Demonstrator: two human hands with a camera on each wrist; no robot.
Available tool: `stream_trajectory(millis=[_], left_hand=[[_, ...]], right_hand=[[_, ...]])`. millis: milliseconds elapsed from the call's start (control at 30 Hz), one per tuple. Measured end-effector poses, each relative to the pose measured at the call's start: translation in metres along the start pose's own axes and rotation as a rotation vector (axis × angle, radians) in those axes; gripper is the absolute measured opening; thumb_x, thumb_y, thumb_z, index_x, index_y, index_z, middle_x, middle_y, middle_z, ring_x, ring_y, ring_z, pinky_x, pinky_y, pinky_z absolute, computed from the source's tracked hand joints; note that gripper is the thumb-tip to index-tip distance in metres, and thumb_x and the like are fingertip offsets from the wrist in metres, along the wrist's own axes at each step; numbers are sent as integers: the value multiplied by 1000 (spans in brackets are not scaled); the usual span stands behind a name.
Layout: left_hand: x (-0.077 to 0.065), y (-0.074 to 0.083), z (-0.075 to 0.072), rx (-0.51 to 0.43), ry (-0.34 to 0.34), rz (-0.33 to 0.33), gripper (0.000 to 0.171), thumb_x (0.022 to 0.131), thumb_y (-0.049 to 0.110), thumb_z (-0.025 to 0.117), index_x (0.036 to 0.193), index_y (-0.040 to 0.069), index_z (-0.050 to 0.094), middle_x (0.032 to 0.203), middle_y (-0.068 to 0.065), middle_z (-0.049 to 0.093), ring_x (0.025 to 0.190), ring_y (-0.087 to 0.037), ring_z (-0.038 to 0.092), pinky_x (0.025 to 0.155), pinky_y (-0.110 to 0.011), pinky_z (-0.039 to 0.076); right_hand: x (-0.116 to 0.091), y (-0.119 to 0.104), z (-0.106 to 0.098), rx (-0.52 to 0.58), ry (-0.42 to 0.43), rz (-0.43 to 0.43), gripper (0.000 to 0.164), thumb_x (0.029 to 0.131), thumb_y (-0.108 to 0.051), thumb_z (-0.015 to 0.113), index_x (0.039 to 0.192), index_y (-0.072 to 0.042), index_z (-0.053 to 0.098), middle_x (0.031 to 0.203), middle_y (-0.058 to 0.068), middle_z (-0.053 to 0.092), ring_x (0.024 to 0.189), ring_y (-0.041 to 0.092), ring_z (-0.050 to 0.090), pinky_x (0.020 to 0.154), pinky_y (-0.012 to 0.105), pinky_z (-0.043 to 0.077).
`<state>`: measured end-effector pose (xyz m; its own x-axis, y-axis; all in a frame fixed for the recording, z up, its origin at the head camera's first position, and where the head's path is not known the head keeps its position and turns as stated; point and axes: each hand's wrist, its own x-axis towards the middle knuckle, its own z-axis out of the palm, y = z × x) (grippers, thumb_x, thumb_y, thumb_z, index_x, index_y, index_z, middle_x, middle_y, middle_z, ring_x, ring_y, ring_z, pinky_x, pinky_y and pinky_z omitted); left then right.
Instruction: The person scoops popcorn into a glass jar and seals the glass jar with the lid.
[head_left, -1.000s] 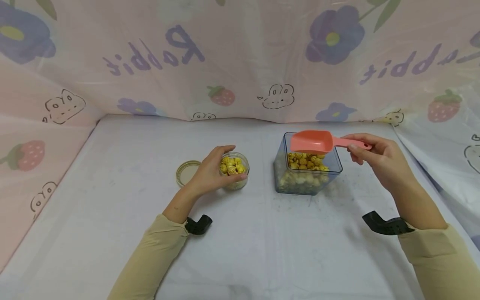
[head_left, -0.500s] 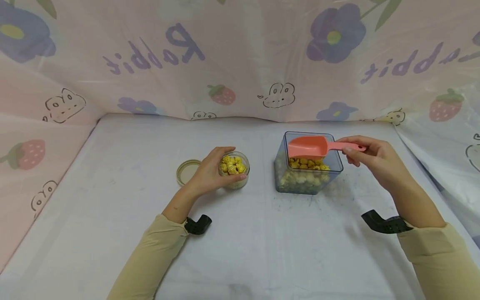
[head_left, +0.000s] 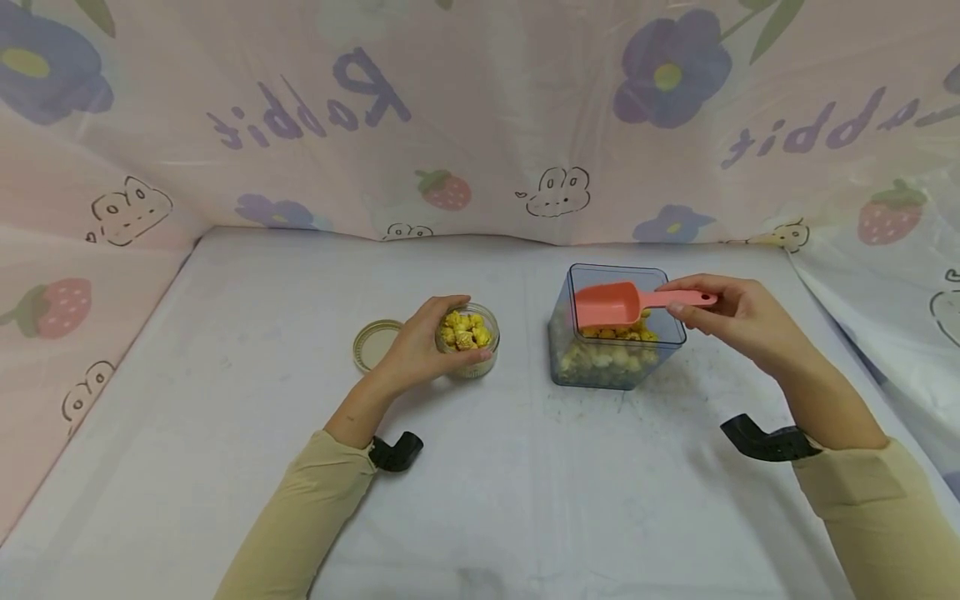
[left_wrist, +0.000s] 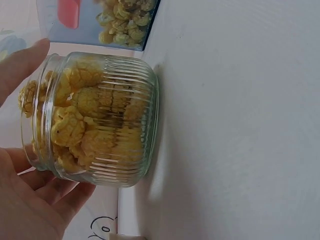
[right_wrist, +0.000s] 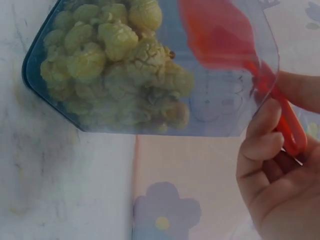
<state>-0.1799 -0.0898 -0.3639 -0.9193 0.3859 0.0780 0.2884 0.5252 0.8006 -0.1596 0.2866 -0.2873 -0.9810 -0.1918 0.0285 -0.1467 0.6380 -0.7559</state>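
Observation:
My left hand (head_left: pixel 418 348) grips a ribbed glass jar (left_wrist: pixel 107 120) around its upper part, thumb on one side and fingers on the other. Yellow popcorn (head_left: pixel 465 331) fills the jar up to its mouth. My right hand (head_left: pixel 738 319) pinches the handle of a coral-pink scoop (head_left: pixel 611 304). The scoop's bowl dips inside the mouth of a clear bluish square bin (head_left: pixel 561 354), above the popcorn (left_wrist: pixel 126 22) in it. In the right wrist view the scoop shows through the bin's wall, and the popcorn (right_wrist: pixel 107 70) is heaped at the bottom.
A round gold-rimmed lid (head_left: pixel 369 343) lies on the white-covered table (head_left: pixel 480 483), just left of the jar and partly behind my left hand. A patterned curtain (head_left: pixel 480 125) with flowers and rabbits rises behind and at the sides.
My right hand has brought the scoop down and a little left, from above the bin's rim into its mouth. The left hand and the jar have stayed in place.

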Motion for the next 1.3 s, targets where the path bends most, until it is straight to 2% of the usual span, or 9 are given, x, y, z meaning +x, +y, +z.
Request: stream_trajectory(millis=[133,367,467,667,833,900,1100,1300], left_hand=[[0,0,1,-9,2,0,79,77,32,80,142,8,42,143,-11,45,135,-27,39,112,-47,32],[-1,-1,2,-15,10,-5,79,78,32,80,142,8,42,143,-11,45,135,-27,39,113,-47,31],[-1,-2,2,-21,14,-12,79,77,32,80,142,8,42,143,-11,45,135,-27,39,113,-47,31],[-1,-3,3,-28,23,-6,79,77,32,80,142,9,42,142,-10,46,135,-27,40,113,-47,31],[-1,-4,4,-35,17,-13,79,77,31,80,143,10,41,143,-9,44,136,-27,38,113,-47,30],[-1,-4,5,-44,11,-14,79,77,31,80,143,11,40,144,-9,44,136,-27,38,113,-47,30],[-2,-4,5,-68,6,-6,79,78,30,80,144,11,40,144,-9,43,137,-26,37,114,-47,29],[-3,-5,5,-90,8,-7,79,79,28,79,144,11,39,145,-9,41,137,-27,36,114,-48,28]], right_hand=[[1,-1,-2,-54,-9,-7,29,92,-14,64,120,-5,63,78,-1,56,65,15,45,50,29,36],[6,-1,-5,-131,-44,-83,30,90,-10,66,119,-2,63,78,-3,53,57,13,41,44,29,31],[8,-1,-3,-157,-45,-111,29,89,-9,67,118,-5,65,79,-4,54,56,12,42,45,28,32],[9,-2,0,-234,-6,-229,25,86,-9,71,111,-9,70,92,-4,57,72,8,44,54,24,35],[9,-4,1,-293,24,-203,26,87,-17,71,113,-11,71,99,0,53,81,9,41,59,24,35],[8,-4,2,-292,35,-186,28,87,-17,71,115,-11,70,100,1,53,81,9,41,60,24,35],[7,1,4,-244,75,-213,31,85,-13,72,116,-8,70,100,0,53,79,6,42,63,20,34],[7,6,6,-218,130,-244,31,82,-10,74,113,-7,70,103,-15,53,80,2,45,66,16,35]])
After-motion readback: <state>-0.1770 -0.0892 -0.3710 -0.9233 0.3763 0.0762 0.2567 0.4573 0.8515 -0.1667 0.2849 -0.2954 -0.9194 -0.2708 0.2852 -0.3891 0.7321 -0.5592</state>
